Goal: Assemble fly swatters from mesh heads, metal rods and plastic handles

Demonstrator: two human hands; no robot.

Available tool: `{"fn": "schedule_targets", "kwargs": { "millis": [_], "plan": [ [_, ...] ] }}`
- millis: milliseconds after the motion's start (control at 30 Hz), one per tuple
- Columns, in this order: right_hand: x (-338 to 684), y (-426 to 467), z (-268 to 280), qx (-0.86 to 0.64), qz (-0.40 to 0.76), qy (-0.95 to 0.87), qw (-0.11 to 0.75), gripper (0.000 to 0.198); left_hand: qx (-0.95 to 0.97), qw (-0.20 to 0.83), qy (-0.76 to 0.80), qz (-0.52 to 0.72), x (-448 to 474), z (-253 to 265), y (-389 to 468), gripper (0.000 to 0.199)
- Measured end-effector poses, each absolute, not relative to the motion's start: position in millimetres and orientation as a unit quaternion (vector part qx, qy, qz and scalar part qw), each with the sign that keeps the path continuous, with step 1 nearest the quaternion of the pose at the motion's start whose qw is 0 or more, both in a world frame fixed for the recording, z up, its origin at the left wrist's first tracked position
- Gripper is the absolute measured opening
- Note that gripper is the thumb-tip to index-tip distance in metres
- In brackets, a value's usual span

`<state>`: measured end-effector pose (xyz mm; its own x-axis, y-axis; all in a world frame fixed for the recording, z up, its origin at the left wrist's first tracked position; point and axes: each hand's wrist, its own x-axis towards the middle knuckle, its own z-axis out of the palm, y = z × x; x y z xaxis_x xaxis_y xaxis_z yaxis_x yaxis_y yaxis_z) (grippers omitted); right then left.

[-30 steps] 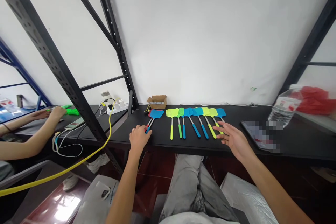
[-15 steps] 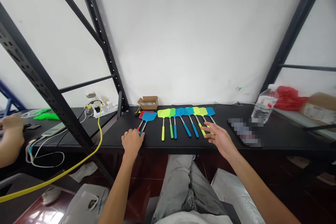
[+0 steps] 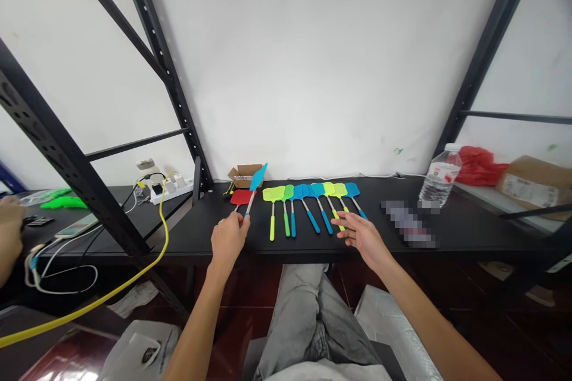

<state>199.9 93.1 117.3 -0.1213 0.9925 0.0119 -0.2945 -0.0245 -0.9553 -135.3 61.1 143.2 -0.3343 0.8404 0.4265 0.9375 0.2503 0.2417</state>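
My left hand (image 3: 229, 237) is closed round the handle of a blue fly swatter (image 3: 258, 177), whose head is raised and turned edge-on. Behind that hand a red fly swatter (image 3: 241, 197) lies on the black table, its handle hidden by my fingers. To the right, several fly swatters lie in an overlapping row: a yellow one (image 3: 272, 227) at the left end, a green one (image 3: 286, 225) beside it, then blue and yellow ones. My right hand (image 3: 358, 234) hovers with fingers apart near the row's right end, close to a yellow handle, and holds nothing.
A small open cardboard box (image 3: 245, 175) stands by the wall. At the right are a dark, pixelated flat object (image 3: 409, 223), a water bottle (image 3: 440, 177) and a red bag (image 3: 478, 165). A yellow cable (image 3: 165, 232) hangs at the left, near another person's hand (image 3: 9, 229).
My left hand has lifted the blue fly swatter off the red one and tilted its head up. My right hand stays open near the row. The view has shifted slightly.
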Motion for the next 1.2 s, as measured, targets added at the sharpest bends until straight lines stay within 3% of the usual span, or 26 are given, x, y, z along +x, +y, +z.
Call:
{"fn": "schedule_targets", "kwargs": {
  "millis": [267,433,600,867,1200],
  "plan": [
    [196.0,91.5,115.1,-0.386,0.603,-0.456,0.529,0.034,-0.680,-0.002,-0.627,-0.379,-82.9,171.1,38.8,0.034],
    [192.8,85.8,122.6,-0.345,0.619,-0.454,0.540,0.037,-0.757,-0.037,-0.565,-0.326,-51.5,173.7,25.4,0.033],
    [189.0,82.9,126.4,-0.293,0.642,-0.430,0.563,0.025,-0.788,-0.063,-0.538,-0.292,-29.4,169.4,18.2,0.029],
    [174.2,70.0,124.6,-0.276,0.612,-0.491,0.555,0.035,-0.782,-0.036,-0.558,-0.276,-18.0,159.3,17.1,0.017],
    [169.4,71.4,118.4,-0.292,0.551,-0.523,0.581,0.031,-0.791,-0.008,-0.561,-0.243,-12.5,156.8,16.5,0.035]
  ]
}}
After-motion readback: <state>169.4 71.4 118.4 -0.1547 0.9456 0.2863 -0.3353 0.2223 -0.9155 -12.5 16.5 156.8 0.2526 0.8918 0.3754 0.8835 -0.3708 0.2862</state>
